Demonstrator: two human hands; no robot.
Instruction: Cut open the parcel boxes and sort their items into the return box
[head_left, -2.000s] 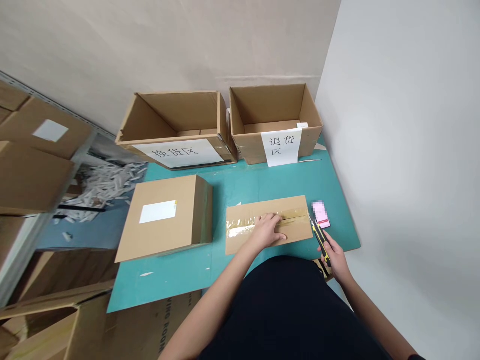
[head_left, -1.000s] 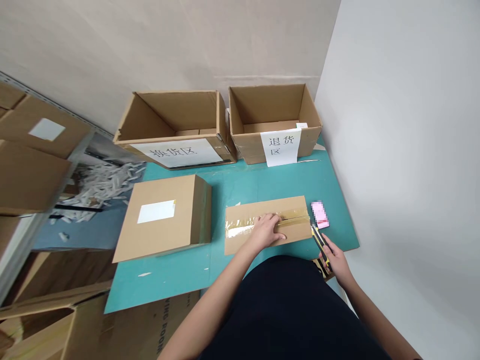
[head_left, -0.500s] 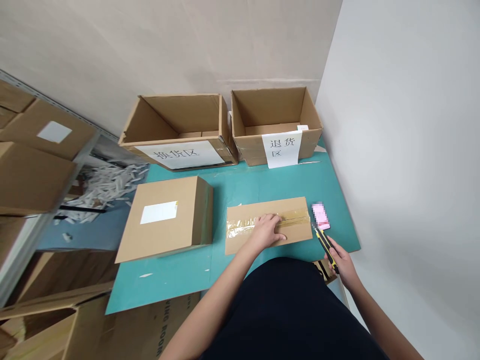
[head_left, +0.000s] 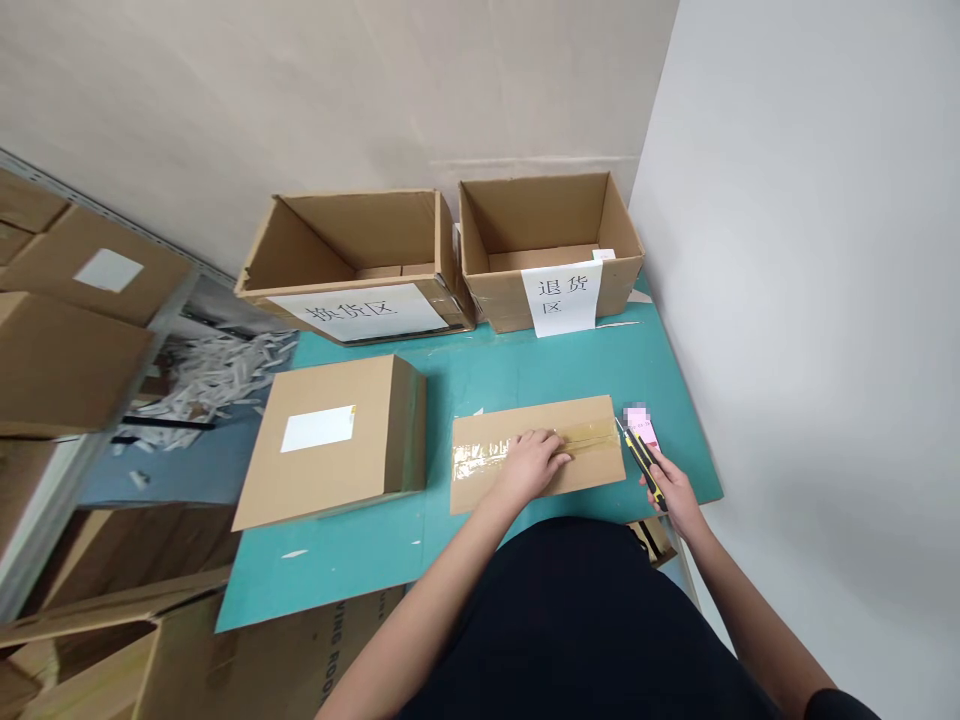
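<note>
A flat taped cardboard box (head_left: pixel 585 466) lies on the teal table (head_left: pixel 525 370) in front of me. My left hand (head_left: pixel 534 462) rests flat on its top, fingers spread over the tape seam. My right hand (head_left: pixel 671 490) is closed round a yellow and black utility knife (head_left: pixel 639 455). The blade tip sits at the box's right end, by the seam. A pink card (head_left: pixel 643 428) lies just right of the box, partly behind the knife.
A larger closed box with a white label (head_left: pixel 330 440) sits to the left. Two open boxes with paper signs (head_left: pixel 360 255) (head_left: pixel 551 245) stand at the back. A white wall (head_left: pixel 810 300) bounds the right. More boxes (head_left: pixel 67 320) and paper scraps (head_left: pixel 217 365) lie left.
My right hand drew the knife back toward me, then brought it forward again, so the blade tip now meets the box's right end. My left hand stayed on the box.
</note>
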